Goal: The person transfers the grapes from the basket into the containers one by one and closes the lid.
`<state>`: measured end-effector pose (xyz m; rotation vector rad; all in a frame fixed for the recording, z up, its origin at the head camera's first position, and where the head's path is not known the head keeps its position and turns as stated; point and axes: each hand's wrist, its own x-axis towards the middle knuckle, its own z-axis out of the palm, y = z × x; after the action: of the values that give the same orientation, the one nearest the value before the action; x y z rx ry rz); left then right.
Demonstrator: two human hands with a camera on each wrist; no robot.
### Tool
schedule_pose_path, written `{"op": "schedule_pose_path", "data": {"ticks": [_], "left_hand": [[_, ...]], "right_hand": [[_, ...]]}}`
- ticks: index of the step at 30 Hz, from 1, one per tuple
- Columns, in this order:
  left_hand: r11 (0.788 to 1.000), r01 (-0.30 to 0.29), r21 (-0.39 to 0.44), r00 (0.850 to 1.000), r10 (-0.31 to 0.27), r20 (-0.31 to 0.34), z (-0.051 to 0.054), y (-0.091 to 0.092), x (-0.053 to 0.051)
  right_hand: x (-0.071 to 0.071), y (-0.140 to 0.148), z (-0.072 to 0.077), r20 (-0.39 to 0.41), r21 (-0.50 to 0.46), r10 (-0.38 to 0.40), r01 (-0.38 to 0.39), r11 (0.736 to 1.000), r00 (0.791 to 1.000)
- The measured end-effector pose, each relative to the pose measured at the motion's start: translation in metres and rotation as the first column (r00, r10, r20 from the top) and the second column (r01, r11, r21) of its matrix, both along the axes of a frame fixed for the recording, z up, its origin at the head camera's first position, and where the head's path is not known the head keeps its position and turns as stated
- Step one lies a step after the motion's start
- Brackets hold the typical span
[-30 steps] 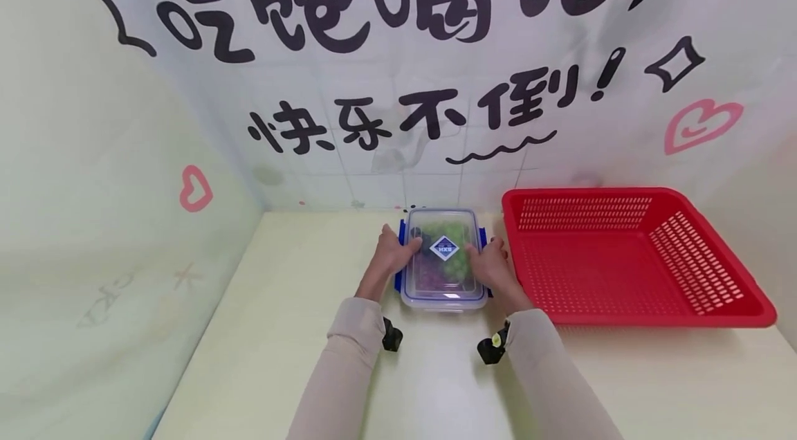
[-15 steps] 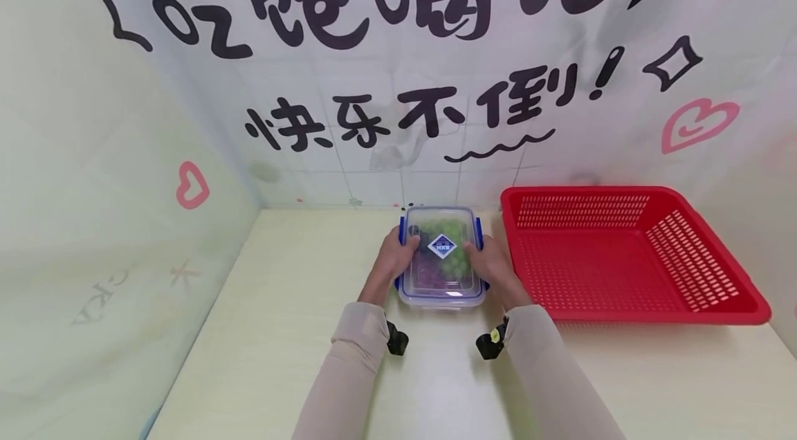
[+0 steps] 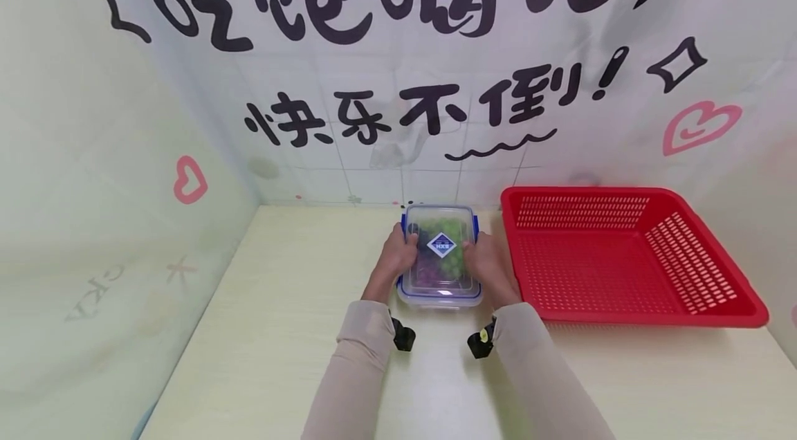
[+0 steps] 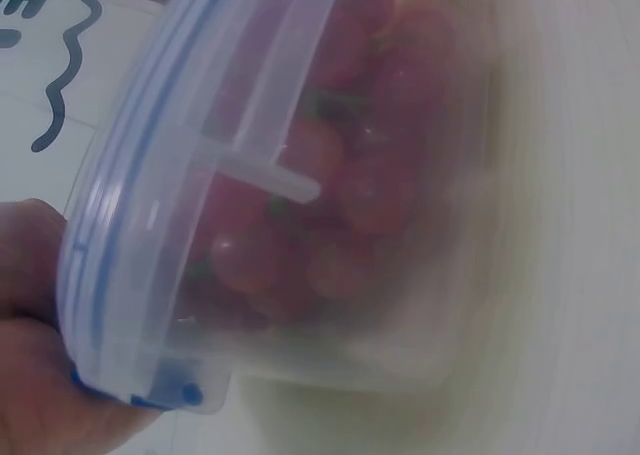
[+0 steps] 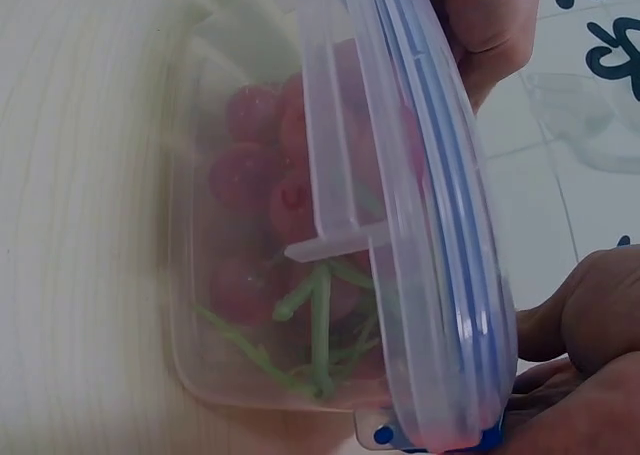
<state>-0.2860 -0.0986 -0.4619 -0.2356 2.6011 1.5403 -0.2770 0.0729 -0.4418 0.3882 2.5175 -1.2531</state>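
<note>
A clear lidded food container [image 3: 438, 291] with a blue seal stands on the table near the back wall. Its lid bears a blue-and-white diamond label [image 3: 442, 245]. Through the plastic show green grapes [image 3: 454, 263], dark ones at the upper left and red grapes [image 4: 375, 190] at the near end; green stems [image 5: 320, 325] show in the right wrist view. My left hand [image 3: 396, 254] grips the left side, thumb over the lid's edge. On the opposite side my right hand [image 3: 488, 261] grips likewise. The fingers below the rim are mostly hidden. Blue side clips [image 3: 476, 227] show beside the hands.
A red perforated plastic basket [image 3: 591, 274] stands close to the right hand and forearm. The pale table [image 3: 280, 329] ends at a back wall covering [image 3: 349, 184] with large black lettering; another light covering [image 3: 112, 218] borders the left.
The right hand's fingers, earlier visible beside the clip, have curled in around the container's side. Both forearms have drawn slightly closer together. The container has barely shifted; the head view moved a little.
</note>
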Motion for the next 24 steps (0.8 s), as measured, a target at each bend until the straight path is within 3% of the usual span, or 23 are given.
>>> {"op": "schedule_pose_path", "data": {"ticks": [10, 15, 19, 21, 24], "left_hand": [[0.997, -0.004, 0.074, 0.998, -0.001, 0.069, -0.005, -0.002, -0.007], [1.0, 0.028, 0.013, 0.998, -0.029, 0.051, -0.004, -0.006, -0.011], [0.993, 0.055, -0.104, 0.998, -0.058, -0.026, 0.004, -0.013, -0.013], [0.985, 0.063, -0.159, 0.996, -0.071, -0.048, 0.011, -0.016, -0.014], [0.964, 0.079, -0.252, 0.993, -0.098, -0.067, 0.025, -0.022, -0.014]], "right_hand": [[-0.003, -0.001, -0.001, -0.027, -0.029, 0.023, -0.024, 0.999, 0.999], [-0.005, -0.004, -0.002, -0.119, 0.019, 0.051, -0.049, 0.999, 0.992], [-0.008, -0.006, -0.003, -0.232, 0.142, 0.133, -0.102, 0.985, 0.964], [-0.011, -0.005, -0.001, -0.3, 0.204, 0.187, -0.128, 0.971, 0.935], [-0.013, -0.001, 0.008, -0.388, 0.198, 0.219, -0.151, 0.968, 0.895]]}}
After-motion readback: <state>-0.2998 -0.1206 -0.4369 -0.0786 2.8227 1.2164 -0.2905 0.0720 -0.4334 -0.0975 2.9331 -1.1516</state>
